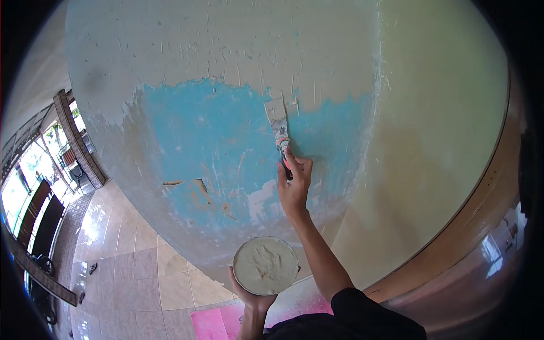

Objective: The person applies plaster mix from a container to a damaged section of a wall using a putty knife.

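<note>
"Where was the blue patch [198, 130]?"

"On the wall [226, 45], toward 10 o'clock"

"And the left hand [255, 297]?"

"At 6 o'clock, cupped beneath the round tub [238, 249] with its thumb up the side, probably to keep the paste [266, 266] level and near"

"The scraper [277, 122]?"

"At 12 o'clock, blade upward by the patch's upper edge; the right hand [296, 190], below it, was clamped on the handle, forefinger stretched along it, likely for steering"

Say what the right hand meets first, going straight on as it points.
Likely the wall, around the lower edge of the pale coating; the scraper in the right hand leads. Depth is unclear: the scraper may be touching there now.
</note>
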`<state>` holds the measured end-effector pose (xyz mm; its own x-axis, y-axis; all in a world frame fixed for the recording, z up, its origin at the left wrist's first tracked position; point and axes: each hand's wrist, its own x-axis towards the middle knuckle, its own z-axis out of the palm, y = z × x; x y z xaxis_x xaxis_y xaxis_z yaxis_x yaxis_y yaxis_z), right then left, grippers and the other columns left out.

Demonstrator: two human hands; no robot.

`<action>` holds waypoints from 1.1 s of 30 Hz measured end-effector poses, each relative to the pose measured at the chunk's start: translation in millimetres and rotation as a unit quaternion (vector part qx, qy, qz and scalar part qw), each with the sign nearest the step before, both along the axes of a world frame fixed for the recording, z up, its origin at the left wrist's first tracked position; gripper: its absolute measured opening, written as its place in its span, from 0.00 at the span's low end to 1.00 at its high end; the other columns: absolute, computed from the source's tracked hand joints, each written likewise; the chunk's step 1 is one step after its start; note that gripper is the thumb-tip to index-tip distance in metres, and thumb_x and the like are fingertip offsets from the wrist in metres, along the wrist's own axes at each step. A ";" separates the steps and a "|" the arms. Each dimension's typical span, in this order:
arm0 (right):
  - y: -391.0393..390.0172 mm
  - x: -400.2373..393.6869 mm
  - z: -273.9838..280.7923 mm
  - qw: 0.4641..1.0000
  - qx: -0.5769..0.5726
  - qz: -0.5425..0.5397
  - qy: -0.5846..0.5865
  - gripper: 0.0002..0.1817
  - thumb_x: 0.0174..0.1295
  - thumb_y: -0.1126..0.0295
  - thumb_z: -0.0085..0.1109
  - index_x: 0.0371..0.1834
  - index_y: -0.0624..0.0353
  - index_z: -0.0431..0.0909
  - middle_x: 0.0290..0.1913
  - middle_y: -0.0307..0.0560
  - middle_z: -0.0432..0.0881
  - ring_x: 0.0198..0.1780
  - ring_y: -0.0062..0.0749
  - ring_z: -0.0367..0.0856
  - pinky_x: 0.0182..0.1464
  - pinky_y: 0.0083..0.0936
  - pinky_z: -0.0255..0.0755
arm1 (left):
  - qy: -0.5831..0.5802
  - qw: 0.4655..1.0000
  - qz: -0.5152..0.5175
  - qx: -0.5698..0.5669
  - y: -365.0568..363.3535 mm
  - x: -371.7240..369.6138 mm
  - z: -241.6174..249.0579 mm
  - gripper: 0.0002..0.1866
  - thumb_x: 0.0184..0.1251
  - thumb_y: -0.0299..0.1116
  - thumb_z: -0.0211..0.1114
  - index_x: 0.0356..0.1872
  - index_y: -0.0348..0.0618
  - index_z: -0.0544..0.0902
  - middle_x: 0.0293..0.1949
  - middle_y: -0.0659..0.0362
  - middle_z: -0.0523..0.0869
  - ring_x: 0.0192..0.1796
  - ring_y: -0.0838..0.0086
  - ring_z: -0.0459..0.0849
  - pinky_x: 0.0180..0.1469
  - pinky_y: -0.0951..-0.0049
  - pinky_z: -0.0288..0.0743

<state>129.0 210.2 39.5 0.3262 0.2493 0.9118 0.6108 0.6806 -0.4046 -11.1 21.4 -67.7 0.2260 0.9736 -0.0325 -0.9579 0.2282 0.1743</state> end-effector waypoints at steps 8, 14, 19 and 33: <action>-23.1 15.5 -41.6 0.996 -0.072 0.054 0.003 0.25 0.62 0.80 0.62 0.63 0.59 0.70 0.48 0.53 0.71 0.52 0.44 0.69 0.49 0.31 0.69 | -0.014 1.000 -0.008 0.006 -10.8 0.1 1.7 0.43 0.62 0.70 0.50 0.72 0.53 0.63 0.71 0.54 0.64 0.71 0.50 0.62 0.69 0.29 0.52; -10.0 33.6 10.6 0.999 0.028 0.018 -0.030 0.26 0.63 0.80 0.60 0.64 0.62 0.65 0.54 0.56 0.69 0.55 0.48 0.68 0.56 0.37 0.65 | -0.017 1.000 -0.010 0.015 -17.1 1.0 6.1 0.44 0.61 0.70 0.51 0.72 0.53 0.63 0.71 0.54 0.64 0.71 0.49 0.61 0.68 0.24 0.51; 0.8 40.4 13.4 0.998 0.039 0.050 -0.027 0.27 0.63 0.79 0.60 0.65 0.63 0.64 0.53 0.55 0.69 0.53 0.45 0.70 0.55 0.34 0.67 | -0.028 1.000 -0.002 -0.003 -19.3 -2.5 -1.6 0.44 0.60 0.70 0.52 0.73 0.53 0.62 0.72 0.53 0.63 0.72 0.48 0.61 0.68 0.25 0.51; -11.6 52.7 -2.4 0.990 -0.037 0.092 0.097 0.20 0.65 0.78 0.60 0.59 0.65 0.71 0.51 0.52 0.78 0.50 0.34 0.79 0.52 0.27 0.73 | 0.023 1.000 -0.009 0.017 -16.7 -1.0 4.4 0.45 0.61 0.73 0.48 0.73 0.54 0.62 0.72 0.56 0.63 0.72 0.53 0.62 0.71 0.38 0.54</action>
